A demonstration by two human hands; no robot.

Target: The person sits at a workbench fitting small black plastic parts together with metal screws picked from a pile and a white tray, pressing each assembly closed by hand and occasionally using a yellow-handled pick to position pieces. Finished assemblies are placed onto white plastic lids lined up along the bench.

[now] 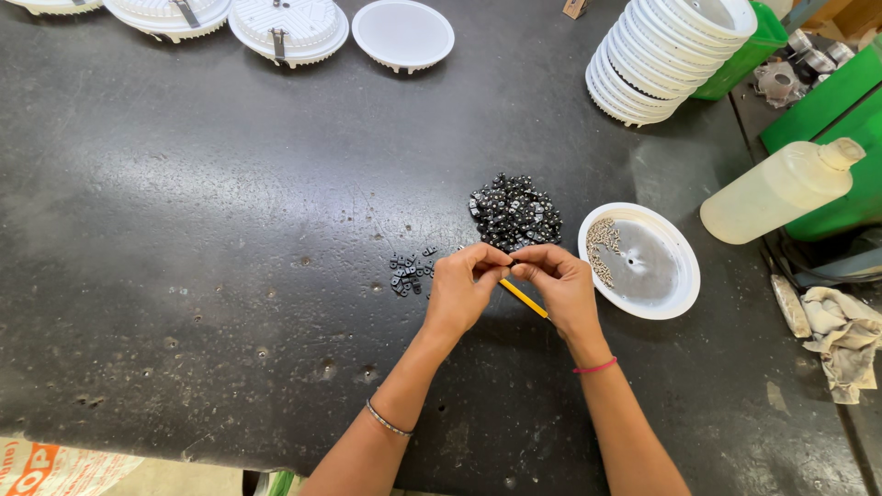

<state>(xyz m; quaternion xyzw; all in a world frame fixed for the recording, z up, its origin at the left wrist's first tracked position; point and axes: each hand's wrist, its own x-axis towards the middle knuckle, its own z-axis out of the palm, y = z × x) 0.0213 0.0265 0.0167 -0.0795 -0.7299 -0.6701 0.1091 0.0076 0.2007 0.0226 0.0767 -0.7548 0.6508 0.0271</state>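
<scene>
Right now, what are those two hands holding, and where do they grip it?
The right hand holds a thin yellow stick-like tool near its upper end. Both hands' fingertips pinch something tiny between them, with the left hand; what it is cannot be told.

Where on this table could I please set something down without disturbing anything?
The broad left half of the dark table is bare, between the white round housings at the far edge and the near edge. It is crowded around both hands: the black parts pile, the small cluster and the white dish.
</scene>
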